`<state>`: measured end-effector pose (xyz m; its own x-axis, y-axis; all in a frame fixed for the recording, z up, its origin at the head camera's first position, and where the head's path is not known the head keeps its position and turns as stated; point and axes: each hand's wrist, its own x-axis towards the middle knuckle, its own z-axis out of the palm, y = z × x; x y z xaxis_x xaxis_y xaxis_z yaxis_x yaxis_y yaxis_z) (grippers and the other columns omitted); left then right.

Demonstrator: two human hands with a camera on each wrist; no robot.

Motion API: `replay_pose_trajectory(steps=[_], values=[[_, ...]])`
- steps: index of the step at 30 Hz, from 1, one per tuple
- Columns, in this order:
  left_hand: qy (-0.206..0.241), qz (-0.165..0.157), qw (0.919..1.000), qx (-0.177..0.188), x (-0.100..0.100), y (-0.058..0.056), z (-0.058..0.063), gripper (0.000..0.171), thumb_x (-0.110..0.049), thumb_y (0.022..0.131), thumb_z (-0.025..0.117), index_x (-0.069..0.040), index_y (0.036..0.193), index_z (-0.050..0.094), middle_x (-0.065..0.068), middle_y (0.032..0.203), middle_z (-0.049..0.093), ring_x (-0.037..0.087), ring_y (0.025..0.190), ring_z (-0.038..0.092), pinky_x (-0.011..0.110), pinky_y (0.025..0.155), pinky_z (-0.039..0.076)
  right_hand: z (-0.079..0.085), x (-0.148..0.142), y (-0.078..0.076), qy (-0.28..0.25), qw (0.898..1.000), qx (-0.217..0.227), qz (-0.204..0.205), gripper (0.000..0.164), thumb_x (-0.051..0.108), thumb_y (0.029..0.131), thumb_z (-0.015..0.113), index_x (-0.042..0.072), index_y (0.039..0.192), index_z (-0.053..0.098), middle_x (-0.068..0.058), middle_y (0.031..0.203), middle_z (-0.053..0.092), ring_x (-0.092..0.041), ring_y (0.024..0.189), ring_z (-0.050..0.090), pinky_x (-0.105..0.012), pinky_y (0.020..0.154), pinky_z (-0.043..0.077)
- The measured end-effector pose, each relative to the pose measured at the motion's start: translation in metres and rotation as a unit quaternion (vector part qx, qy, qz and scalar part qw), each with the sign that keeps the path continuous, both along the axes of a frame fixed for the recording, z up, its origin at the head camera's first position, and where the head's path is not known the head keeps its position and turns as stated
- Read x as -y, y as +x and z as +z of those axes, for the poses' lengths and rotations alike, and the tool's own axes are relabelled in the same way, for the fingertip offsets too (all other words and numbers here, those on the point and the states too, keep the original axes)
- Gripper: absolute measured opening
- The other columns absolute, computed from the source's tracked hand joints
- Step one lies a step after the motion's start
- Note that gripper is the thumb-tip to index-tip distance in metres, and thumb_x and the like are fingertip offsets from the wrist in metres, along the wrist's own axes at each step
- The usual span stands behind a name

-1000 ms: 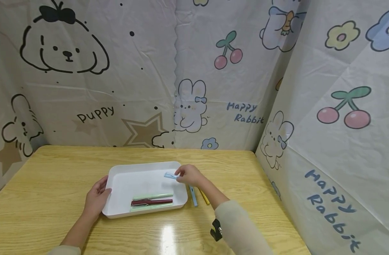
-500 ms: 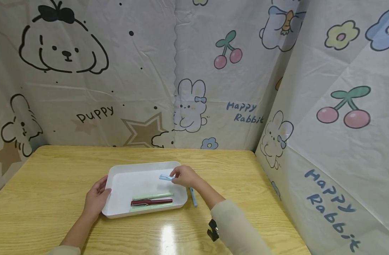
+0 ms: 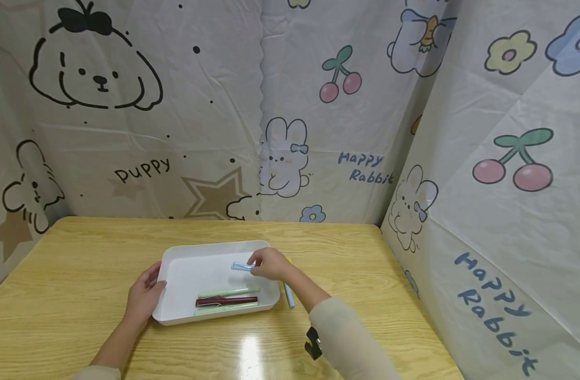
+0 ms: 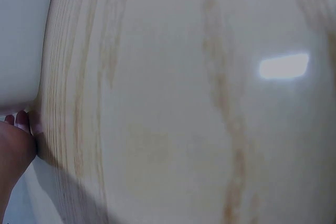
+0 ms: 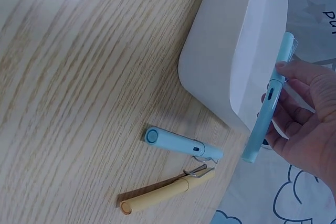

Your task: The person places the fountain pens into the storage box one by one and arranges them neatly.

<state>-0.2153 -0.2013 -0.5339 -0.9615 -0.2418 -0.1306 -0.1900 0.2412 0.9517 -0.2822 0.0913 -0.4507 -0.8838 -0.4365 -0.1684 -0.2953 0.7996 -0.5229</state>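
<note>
A white rectangular tray (image 3: 190, 269) lies on the wooden table. My left hand (image 3: 143, 295) holds its left end, thumb over the rim and fingers along the outer wall. My right hand (image 3: 270, 264) pinches a light blue pen (image 5: 266, 103) with a clip, over the tray's right part. In the right wrist view this pen is raised above the rim, between thumb and fingers. Near the tray's front wall lie a dark red pen (image 3: 233, 301) and two pale green pens, one green pen (image 3: 230, 292) behind it and the other partly hidden in front.
Right of the tray, a second light blue pen (image 5: 176, 142) and a yellow pen (image 5: 163, 192) lie on the table (image 3: 214, 353), partly behind my right forearm in the head view. A printed curtain (image 3: 214, 105) stands behind and along the sides.
My right hand has moved a little left over the tray, carrying the light blue pen. My left hand and the tray have stayed put.
</note>
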Motion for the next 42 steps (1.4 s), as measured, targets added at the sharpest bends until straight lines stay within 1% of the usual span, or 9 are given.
replay_pose_trajectory(steps=[6, 17, 24, 31, 38, 42], values=[[0.001, 0.0, 1.0, -0.003, 0.001, -0.001, -0.002, 0.056, -0.01, 0.096, 0.04, -0.006, 0.149, 0.022, 0.021, 0.151, 0.029, 0.035, 0.137, 0.032, 0.048, 0.112, 0.03, -0.003, 0.003, -0.001, 0.009, 1.0, -0.008, 0.015, 0.015, 0.017, 0.084, 0.067, 0.012, 0.098, 0.071, 0.0, 0.087, 0.064, -0.008, 0.075, 0.052, -0.019, 0.064, 0.043], [0.004, 0.002, 1.0, 0.001, 0.001, -0.001, -0.002, 0.056, -0.009, 0.096, 0.04, -0.007, 0.149, 0.022, 0.021, 0.151, 0.028, 0.036, 0.138, 0.03, 0.049, 0.112, 0.029, -0.003, 0.011, 0.001, 0.008, 1.0, 0.008, 0.023, 0.015, 0.018, 0.085, 0.067, 0.014, 0.098, 0.071, 0.002, 0.089, 0.064, -0.008, 0.078, 0.052, -0.02, 0.068, 0.045], [0.008, 0.002, 1.0, 0.003, 0.001, -0.001, -0.002, 0.056, -0.009, 0.096, 0.04, -0.007, 0.149, 0.022, 0.02, 0.151, 0.028, 0.035, 0.138, 0.03, 0.048, 0.113, 0.029, -0.004, 0.018, 0.004, 0.01, 0.999, -0.003, 0.035, 0.015, 0.017, 0.084, 0.067, 0.013, 0.097, 0.071, 0.001, 0.089, 0.066, -0.007, 0.078, 0.054, -0.02, 0.07, 0.046], [0.01, 0.005, 0.9999, 0.003, 0.001, -0.001, -0.002, 0.056, -0.009, 0.095, 0.04, -0.007, 0.148, 0.023, 0.02, 0.151, 0.029, 0.035, 0.137, 0.031, 0.048, 0.112, 0.03, -0.007, 0.023, 0.004, 0.019, 0.999, 0.0, 0.05, 0.015, 0.018, 0.085, 0.066, 0.014, 0.099, 0.07, 0.002, 0.091, 0.066, -0.006, 0.08, 0.054, -0.019, 0.073, 0.046], [0.007, 0.0, 1.0, 0.002, 0.001, -0.001, -0.001, 0.056, -0.01, 0.096, 0.038, -0.007, 0.149, 0.021, 0.02, 0.151, 0.028, 0.035, 0.138, 0.031, 0.048, 0.112, 0.031, -0.005, 0.029, 0.007, 0.014, 0.998, -0.003, 0.063, 0.015, 0.016, 0.085, 0.066, 0.014, 0.099, 0.071, 0.001, 0.089, 0.067, -0.006, 0.077, 0.055, -0.018, 0.07, 0.047], [0.009, 0.003, 0.9999, 0.004, 0.001, -0.001, -0.001, 0.056, -0.009, 0.096, 0.039, -0.007, 0.149, 0.022, 0.02, 0.151, 0.029, 0.035, 0.138, 0.031, 0.048, 0.112, 0.031, -0.007, 0.033, 0.007, 0.02, 0.997, -0.011, 0.07, 0.015, 0.017, 0.084, 0.066, 0.014, 0.098, 0.071, 0.002, 0.088, 0.066, -0.005, 0.076, 0.054, -0.018, 0.068, 0.046]])
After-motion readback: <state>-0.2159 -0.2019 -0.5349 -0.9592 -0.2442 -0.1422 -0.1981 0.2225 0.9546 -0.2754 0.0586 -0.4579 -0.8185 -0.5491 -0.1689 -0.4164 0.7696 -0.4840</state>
